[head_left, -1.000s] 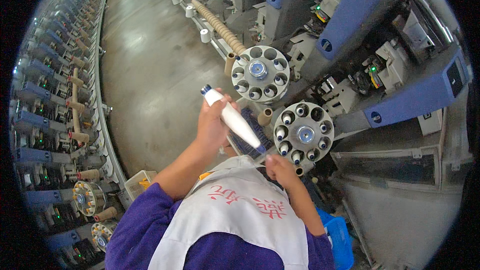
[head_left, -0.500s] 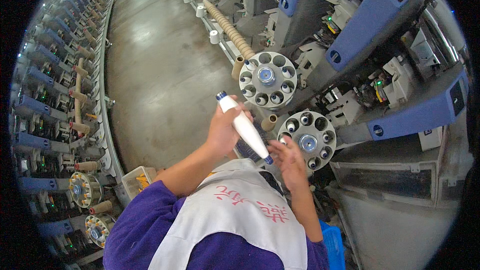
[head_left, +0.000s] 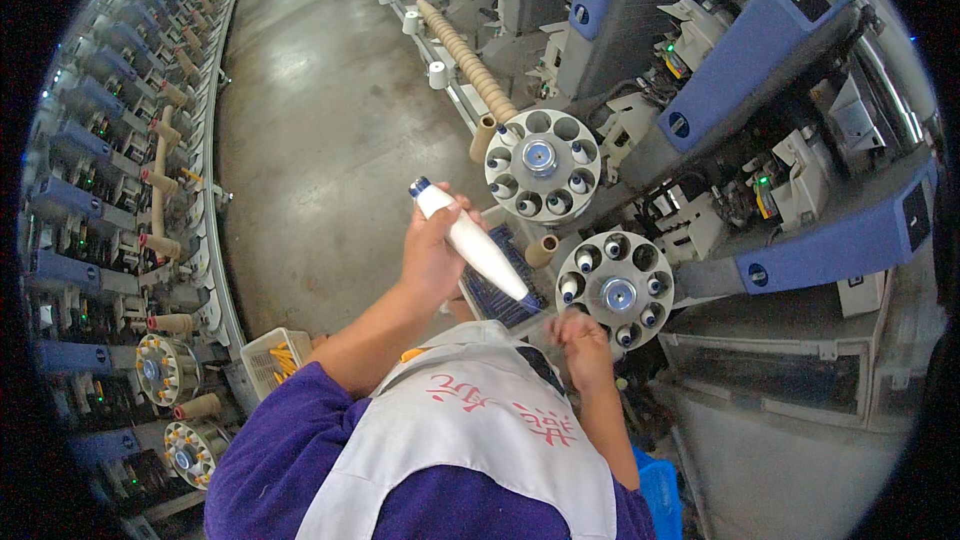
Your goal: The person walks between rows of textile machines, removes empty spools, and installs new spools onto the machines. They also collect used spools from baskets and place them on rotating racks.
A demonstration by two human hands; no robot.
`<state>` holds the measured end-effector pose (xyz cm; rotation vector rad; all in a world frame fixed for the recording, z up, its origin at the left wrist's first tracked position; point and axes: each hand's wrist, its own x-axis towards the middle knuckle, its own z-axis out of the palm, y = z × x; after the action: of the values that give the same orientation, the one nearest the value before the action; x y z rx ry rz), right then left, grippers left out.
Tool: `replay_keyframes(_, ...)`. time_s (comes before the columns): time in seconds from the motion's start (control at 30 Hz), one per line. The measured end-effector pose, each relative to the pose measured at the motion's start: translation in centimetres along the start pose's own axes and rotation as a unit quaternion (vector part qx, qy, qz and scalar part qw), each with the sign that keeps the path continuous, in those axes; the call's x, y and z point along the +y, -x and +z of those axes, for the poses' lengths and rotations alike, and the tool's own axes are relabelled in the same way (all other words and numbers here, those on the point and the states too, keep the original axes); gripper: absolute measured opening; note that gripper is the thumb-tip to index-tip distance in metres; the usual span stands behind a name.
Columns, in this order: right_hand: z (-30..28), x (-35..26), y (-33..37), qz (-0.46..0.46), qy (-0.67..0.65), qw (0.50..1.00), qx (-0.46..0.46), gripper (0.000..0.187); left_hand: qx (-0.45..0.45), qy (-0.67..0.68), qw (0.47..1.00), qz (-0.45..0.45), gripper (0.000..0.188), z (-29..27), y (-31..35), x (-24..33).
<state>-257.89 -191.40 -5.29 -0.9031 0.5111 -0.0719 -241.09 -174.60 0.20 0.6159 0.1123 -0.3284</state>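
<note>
My left hand [head_left: 432, 258] is wrapped round a bobbin of white yarn [head_left: 480, 254] with dark blue ends. The bobbin slants, its lower tip toward my right. Just beyond that tip is my right hand [head_left: 582, 348], slightly blurred, its fingers drawn together. Whatever they pinch is too fine to make out. Beside my right hand stands a round bobbin magazine [head_left: 619, 295], several of its pockets holding white bobbins with dark tips. A second such magazine [head_left: 540, 157] stands farther off.
Blue-and-grey winding machine units [head_left: 830, 235] line the right side. Below my hands sits a crate [head_left: 497, 280] of dark blue tubes. A ribbed tan hose [head_left: 465, 55] runs along the right row. Machines fill the left, with a white basket [head_left: 272, 365] of yellow tubes near me.
The bobbin and my left hand have shifted a little left. My right hand has moved down from beside the lower tip, and its spread fingers have drawn together.
</note>
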Motion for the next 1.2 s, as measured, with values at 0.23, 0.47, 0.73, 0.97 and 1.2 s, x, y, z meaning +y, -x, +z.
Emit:
replay_keyframes(0.23, -2.2, -5.7, 1.7, -0.16, -0.409, 0.887, -0.145, 0.028, 0.088, 0.025, 0.996, -0.018, 0.037, -1.1, -0.2, 0.7)
replay_keyframes(0.47, 0.0, -1.1, -0.9, 0.004, 0.211, 0.977, -0.015, 0.03, 0.064, 0.023, 0.994, -0.085, 0.034, -0.3, 1.6, -2.0)
replay_keyframes(0.73, 1.8, -0.7, -4.6, 0.065, 0.417, 0.901, -0.103, 0.037, 0.081, -0.11, 0.985, -0.105, 0.039, -3.6, 0.7, -3.5)
replay_keyframes(0.97, 1.2, -6.2, -15.8, -0.157, 0.598, 0.786, 0.018, 0.032, 0.032, -0.286, 0.95, -0.12, 0.04, -10.3, 3.6, -1.6)
replay_keyframes(1.2, 6.4, -9.7, -28.1, -0.121, 0.715, 0.684, 0.082, 0.033, 0.091, -0.343, 0.932, -0.078, 0.035, -11.4, 7.5, 0.5)
